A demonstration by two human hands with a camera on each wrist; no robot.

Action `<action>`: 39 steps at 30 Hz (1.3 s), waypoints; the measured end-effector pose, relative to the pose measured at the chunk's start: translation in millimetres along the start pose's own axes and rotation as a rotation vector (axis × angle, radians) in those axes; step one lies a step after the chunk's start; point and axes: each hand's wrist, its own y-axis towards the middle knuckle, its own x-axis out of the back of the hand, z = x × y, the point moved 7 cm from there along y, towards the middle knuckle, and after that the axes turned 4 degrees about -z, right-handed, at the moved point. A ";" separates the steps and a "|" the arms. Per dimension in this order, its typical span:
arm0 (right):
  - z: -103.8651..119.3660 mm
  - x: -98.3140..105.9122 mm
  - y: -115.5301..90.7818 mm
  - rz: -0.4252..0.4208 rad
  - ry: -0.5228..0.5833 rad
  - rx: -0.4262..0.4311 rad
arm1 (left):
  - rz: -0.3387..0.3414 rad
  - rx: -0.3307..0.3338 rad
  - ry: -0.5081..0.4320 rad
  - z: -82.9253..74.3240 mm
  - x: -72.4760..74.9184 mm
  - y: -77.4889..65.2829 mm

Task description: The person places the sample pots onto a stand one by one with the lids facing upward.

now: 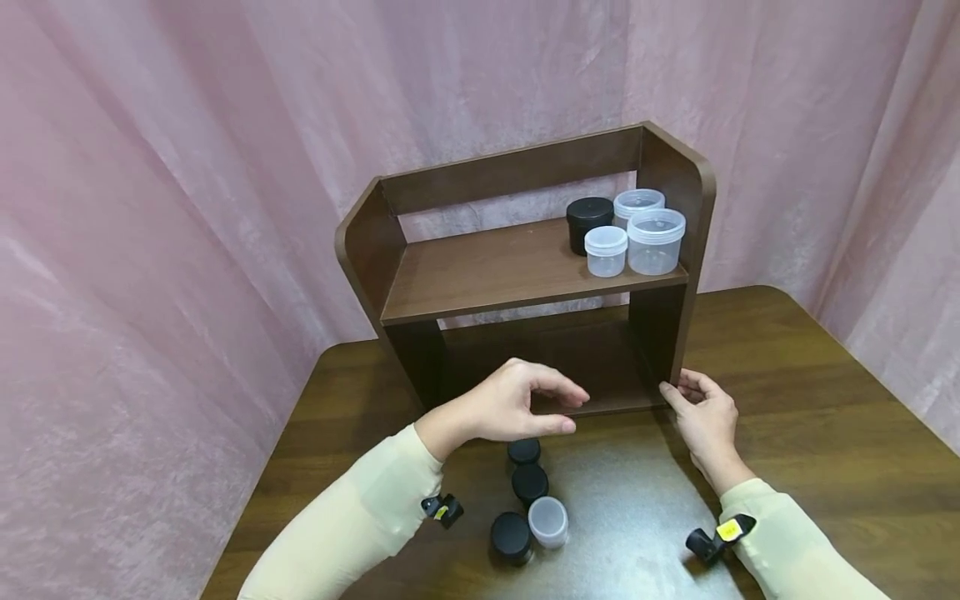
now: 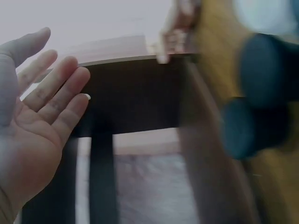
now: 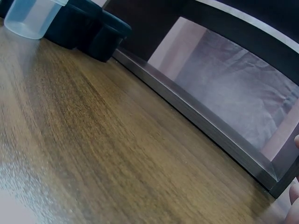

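Note:
A brown two-tier shelf [image 1: 480, 271] stands on the wooden table. My right hand [image 1: 707, 418] grips the lower front edge of its right side panel, thumb at the front and fingers on the outer side; only fingertips [image 3: 293, 193] show in the right wrist view. My left hand [image 1: 517, 402] is held in front of the lower tier with nothing in it, its fingers extended and spread from the thumb. In the left wrist view its palm [image 2: 35, 135] faces the camera, beside the dark shelf panel [image 2: 135, 93].
On the upper tier's right end stand a black jar [image 1: 589, 223] and clear lidded jars [image 1: 656, 243]. Below my left hand, several black-lidded jars [image 1: 512, 536] and a white-lidded clear jar [image 1: 549, 522] stand on the table [image 1: 810, 417]. A pink curtain [image 1: 225, 208] hangs behind.

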 end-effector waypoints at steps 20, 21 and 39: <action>-3.8 2.6 -0.8 -0.003 0.026 -0.013 | 0.397 0.204 0.128 51.0 -88.3 -61.4; -3.3 2.4 -0.6 -0.002 0.030 -0.012 | 0.404 0.204 0.136 51.5 -89.5 -62.2; -1.9 -1.6 0.0 0.006 0.041 -0.008 | 0.357 0.150 0.326 53.8 -88.5 -60.0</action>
